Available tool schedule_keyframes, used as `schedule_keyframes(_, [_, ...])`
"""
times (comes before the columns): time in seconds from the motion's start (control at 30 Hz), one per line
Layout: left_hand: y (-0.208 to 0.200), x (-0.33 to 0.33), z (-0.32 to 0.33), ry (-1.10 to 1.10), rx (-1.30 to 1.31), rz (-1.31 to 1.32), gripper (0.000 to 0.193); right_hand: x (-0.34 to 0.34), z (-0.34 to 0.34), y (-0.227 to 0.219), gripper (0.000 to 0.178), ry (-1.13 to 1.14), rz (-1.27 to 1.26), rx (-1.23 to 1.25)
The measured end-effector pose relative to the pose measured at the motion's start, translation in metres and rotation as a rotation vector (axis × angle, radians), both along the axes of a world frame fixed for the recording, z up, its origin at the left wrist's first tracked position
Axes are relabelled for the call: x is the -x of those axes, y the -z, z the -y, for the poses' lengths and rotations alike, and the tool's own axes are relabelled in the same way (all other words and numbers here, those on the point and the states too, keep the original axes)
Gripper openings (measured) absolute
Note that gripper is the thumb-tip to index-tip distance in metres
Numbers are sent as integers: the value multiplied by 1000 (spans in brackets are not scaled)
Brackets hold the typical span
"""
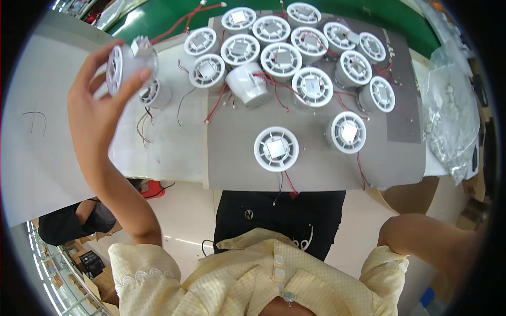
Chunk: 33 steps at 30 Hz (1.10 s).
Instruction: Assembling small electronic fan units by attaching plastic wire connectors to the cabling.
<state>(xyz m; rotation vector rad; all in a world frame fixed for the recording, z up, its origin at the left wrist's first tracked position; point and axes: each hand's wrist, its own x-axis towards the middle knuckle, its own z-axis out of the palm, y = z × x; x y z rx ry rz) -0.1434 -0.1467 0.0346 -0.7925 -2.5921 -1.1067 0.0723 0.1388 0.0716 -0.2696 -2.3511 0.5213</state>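
Observation:
My left hand [94, 108] is raised at the far left, its fingers wrapped round a white round housing [114, 71]. That housing is turned on its side, with a ribbed rim and a small pale block on it. Just behind my fingers another white housing [161, 96] stands on the white tabletop, partly hidden by the hand, dark wires trailing from it. My right arm [421, 237] reaches out toward the right edge and blurs there; its hand is out of sight. Nearest my body on the grey board sits a white housing [276, 149] with a square metal plate and red and black wires.
Several similar white housings [283, 60] crowd the far half of the grey board [232, 158]; one white housing [247, 85] lies tipped over. A clear plastic bag [450, 116] lies at the right. Below the table edge stands a cardboard box [408, 195]. Another person's arm [85, 210] shows lower left.

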Motion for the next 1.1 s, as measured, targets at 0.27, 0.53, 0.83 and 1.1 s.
schedule_keyframes(0.27, [21, 211, -59, -2, 468, -120, 69, -45, -61, 16, 57, 10, -160, 70])
schedule_keyframes(0.53, [93, 308, -70, 124, 667, 7, 75, -73, -189, 102, 38, 348, 240, 5])
schedule_keyframes(0.83, [87, 286, -81, 243, 778, -188, 69, -92, -349, 189, 34, 528, 602, -373])
schedule_keyframes(1.1, [90, 286, -75, 306, 864, -88, 52, -107, -413, 208, 21, 912, 703, -582])
